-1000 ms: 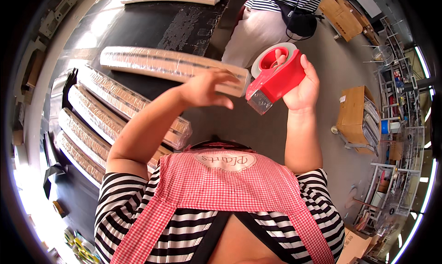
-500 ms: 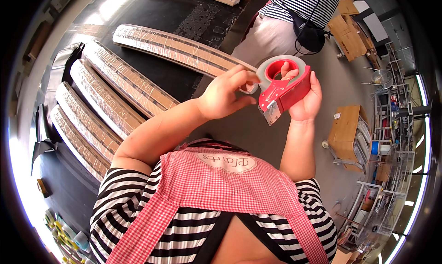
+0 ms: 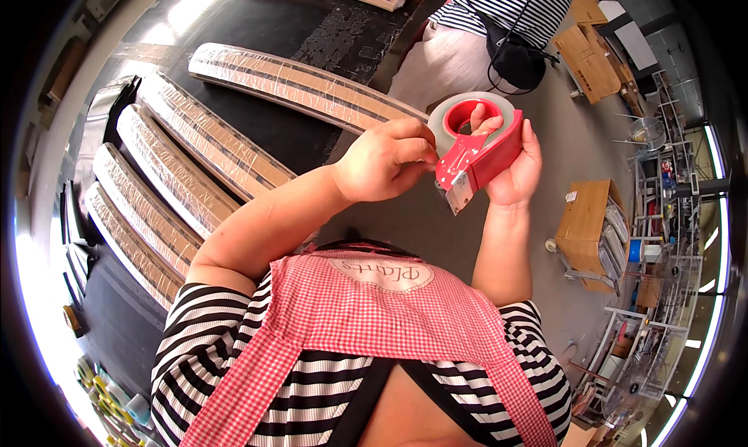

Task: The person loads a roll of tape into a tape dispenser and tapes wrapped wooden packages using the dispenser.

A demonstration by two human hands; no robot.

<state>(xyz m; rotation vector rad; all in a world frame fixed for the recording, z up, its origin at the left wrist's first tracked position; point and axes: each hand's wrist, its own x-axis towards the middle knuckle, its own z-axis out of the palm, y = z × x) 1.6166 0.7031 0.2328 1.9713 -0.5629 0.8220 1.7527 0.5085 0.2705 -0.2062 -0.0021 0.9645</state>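
A red tape dispenser [image 3: 489,160] with a roll of clear tape [image 3: 445,122] is held up in front of my chest. My right hand [image 3: 514,176] grips it from the right side, with fingers poking through the red core. Its metal cutting edge [image 3: 460,192] points down toward me. At the dispenser's left side, my left hand [image 3: 387,160] has its fingertips pinched together close to the roll. What lies between those fingertips is too small to make out. Behind my left hand, a long wrapped bundle [image 3: 304,86] in brown card and clear film reaches across the black table.
Several similar wrapped bundles [image 3: 175,162] lie side by side on the black table [image 3: 128,310] at left. Tape rolls [image 3: 105,396] sit at the lower left. Another person [image 3: 448,61] stands ahead. A cardboard box [image 3: 584,233] on a cart and metal racks [image 3: 662,291] are at right.
My left hand's fingers have closed from a spread curl into a pinch beside the roll. The dispenser has shifted slightly left. The other person has moved slightly left.
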